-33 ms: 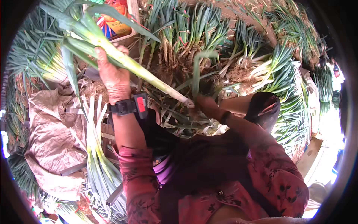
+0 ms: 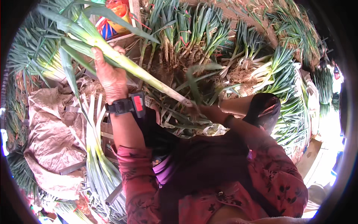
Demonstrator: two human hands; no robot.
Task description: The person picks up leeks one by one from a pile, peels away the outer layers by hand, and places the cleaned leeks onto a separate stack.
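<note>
A long leek slants across the front of me, green leaves at the upper left and pale root end toward the middle. My left hand is closed around its stalk just below where the leaves part. Beside the root end, my right hand is closed, its fingers dark and partly blurred. From it rises a loose green leek leaf, bent over at the top and smeared by motion. Whether the right fingers touch the root end I cannot tell.
Leeks with white stalks lie at my left by a brown cloth sack. Bundled leeks stand at the back, and more are piled to the right. Behind my left hand is a crate with colourful items. Leaf scraps litter the ground.
My right hand has shifted slightly down and to the right, and the leaf in it has swung lower. The leek and my left hand have moved slightly left.
</note>
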